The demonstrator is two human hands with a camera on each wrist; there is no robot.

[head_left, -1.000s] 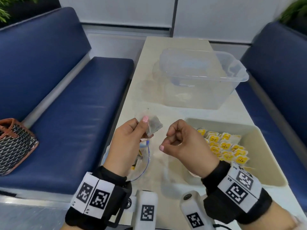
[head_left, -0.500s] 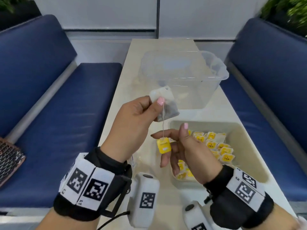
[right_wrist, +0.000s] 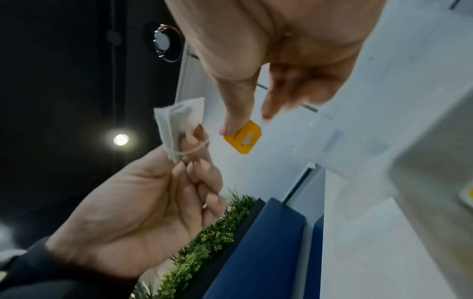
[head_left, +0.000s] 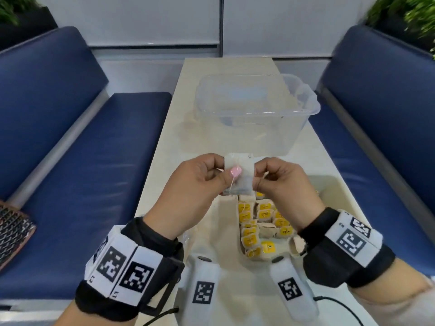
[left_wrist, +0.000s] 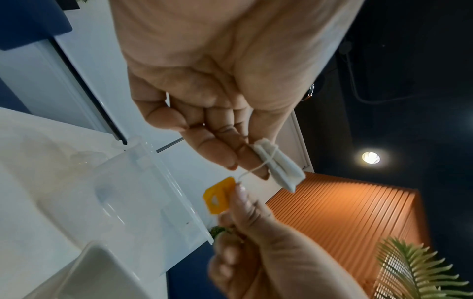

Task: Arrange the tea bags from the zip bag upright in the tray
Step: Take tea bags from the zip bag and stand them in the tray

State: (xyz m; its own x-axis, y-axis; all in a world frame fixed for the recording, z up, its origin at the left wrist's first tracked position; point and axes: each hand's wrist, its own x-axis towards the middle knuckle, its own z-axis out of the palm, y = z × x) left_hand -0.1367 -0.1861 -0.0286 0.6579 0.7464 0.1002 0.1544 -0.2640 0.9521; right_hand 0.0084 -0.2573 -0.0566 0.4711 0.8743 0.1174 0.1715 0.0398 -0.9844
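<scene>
I hold one white tea bag (head_left: 242, 177) in the air over the far left end of the beige tray (head_left: 332, 191). My left hand (head_left: 226, 175) pinches the pouch (left_wrist: 279, 168) between thumb and fingers. Its string runs to a yellow tag (left_wrist: 220, 198), which my right hand (head_left: 259, 180) pinches between thumb and forefinger (right_wrist: 243, 139). Several tea bags with yellow tags (head_left: 263, 222) stand packed in rows in the tray below my right hand. A corner of the clear zip bag (head_left: 188, 234) shows beside my left wrist; the rest is hidden.
A large clear plastic tub (head_left: 256, 109) stands on the narrow pale table (head_left: 174, 147) beyond my hands. Blue benches (head_left: 94, 161) run along both sides. A woven bag (head_left: 14, 234) lies on the left bench.
My left hand has raised the tea bag clear of the zip bag. The tag hung loose on its string; my right hand now pinches it close beside the pouch.
</scene>
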